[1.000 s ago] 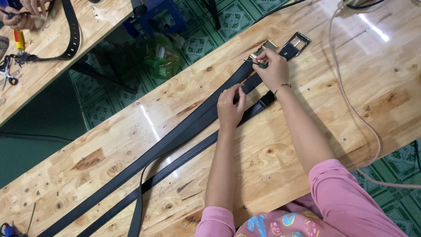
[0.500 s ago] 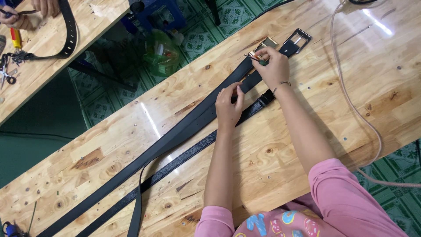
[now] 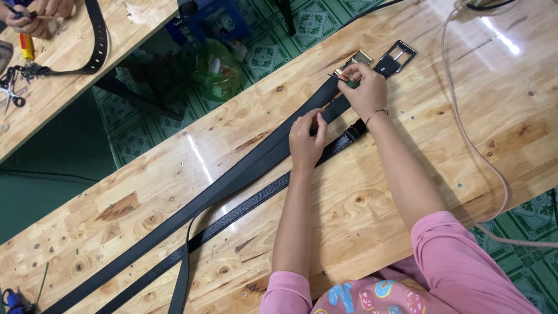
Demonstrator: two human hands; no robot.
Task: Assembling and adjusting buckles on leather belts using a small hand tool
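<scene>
Head view, looking down on a long bench (image 3: 407, 174) of pale glued wood strips, glossy with lamp glare, knots and dark patches showing, set diagonally across the picture. Black leather belts (image 3: 232, 186) lie lengthwise along it, side by side and partly overlapping, running from the lower left corner up to the upper right. Left hand (image 3: 307, 136): palm down, fingers curled, pressing flat on the belts near their upper end. Right hand (image 3: 363, 87): fingers pinched shut on a small tool with a green handle (image 3: 350, 83), its tip at the strap end just beside a brass-coloured buckle (image 3: 359, 58). Silver rectangular buckle (image 3: 400, 53) lies next to it, fitted to a black strap end. Pinkish cable (image 3: 465, 116) loops across the right part of the bench and over its edge. Both sleeves pink. Floor (image 3: 261, 46) between the benches: green patterned tiles, with a green plastic bag (image 3: 218, 70) and a blue stool (image 3: 212, 17) on it. Second bench (image 3: 133, 23), upper left, of the same wood, carries another black belt (image 3: 96, 40), scissors (image 3: 11, 93) and a co-worker's hands (image 3: 38, 14) at its far corner.
</scene>
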